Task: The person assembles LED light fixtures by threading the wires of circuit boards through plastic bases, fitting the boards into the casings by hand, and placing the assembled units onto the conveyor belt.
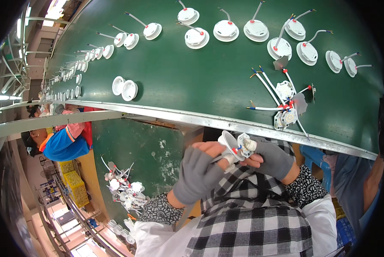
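Beside the green worktable [179,77], holds a white lamp housing [227,141] in curled fingers of the left hand [199,174]. Pinches an LED board [244,140] beside it with the nearly closed right hand [271,159].

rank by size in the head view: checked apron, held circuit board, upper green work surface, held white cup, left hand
Largest to smallest:
Upper green work surface
Checked apron
Left hand
Held white cup
Held circuit board, probably; it's partly covered

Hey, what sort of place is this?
Probably a factory assembly line: a long green worktable lined with round white fittings, a cluster of small circuit boards, and a co-worker in blue further along.
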Demonstrator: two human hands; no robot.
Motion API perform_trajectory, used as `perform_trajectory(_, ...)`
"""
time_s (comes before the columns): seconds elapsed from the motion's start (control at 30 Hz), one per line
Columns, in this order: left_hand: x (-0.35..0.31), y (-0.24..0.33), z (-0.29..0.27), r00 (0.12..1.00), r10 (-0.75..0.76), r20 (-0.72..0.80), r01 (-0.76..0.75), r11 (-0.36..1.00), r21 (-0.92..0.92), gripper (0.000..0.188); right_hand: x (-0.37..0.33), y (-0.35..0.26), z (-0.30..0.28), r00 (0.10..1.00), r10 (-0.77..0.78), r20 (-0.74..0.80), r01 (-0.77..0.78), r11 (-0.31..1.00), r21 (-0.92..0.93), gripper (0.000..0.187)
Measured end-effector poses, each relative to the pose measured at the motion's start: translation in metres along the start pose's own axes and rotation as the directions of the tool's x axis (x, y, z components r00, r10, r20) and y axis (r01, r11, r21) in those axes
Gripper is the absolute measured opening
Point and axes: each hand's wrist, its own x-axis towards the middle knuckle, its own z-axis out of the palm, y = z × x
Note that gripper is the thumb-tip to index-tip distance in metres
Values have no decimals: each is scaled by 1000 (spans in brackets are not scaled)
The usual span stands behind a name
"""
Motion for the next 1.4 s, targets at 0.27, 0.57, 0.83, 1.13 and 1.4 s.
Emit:
perform_trajectory(0.27,-5,-4,-16,901,-333,278,418,837,-354,79,-11,-12,15,1000,16,14,-12,974,-226,25)
perform_trajectory(0.57,-14,2,-7,845,-420,331,534,708,-463,87,-24,-19,39,973,-195,122,222,653,-724,31)
perform_trajectory(0.83,-31,-6,-8,851,-326,412,515,670,-534,95,-34,-26,52,910,-291,295,334,94,-938,27)
perform_trajectory(1.13,-24,-6,-8,834,-340,435,544,639,-543,96,-31,2,52,803,-481,353,389,-28,-921,33)
perform_trajectory(1.4,-37,-2,7,750,-505,428,638,380,-670,85,-26,-9,52,813,-433,390,343,-186,-921,64)
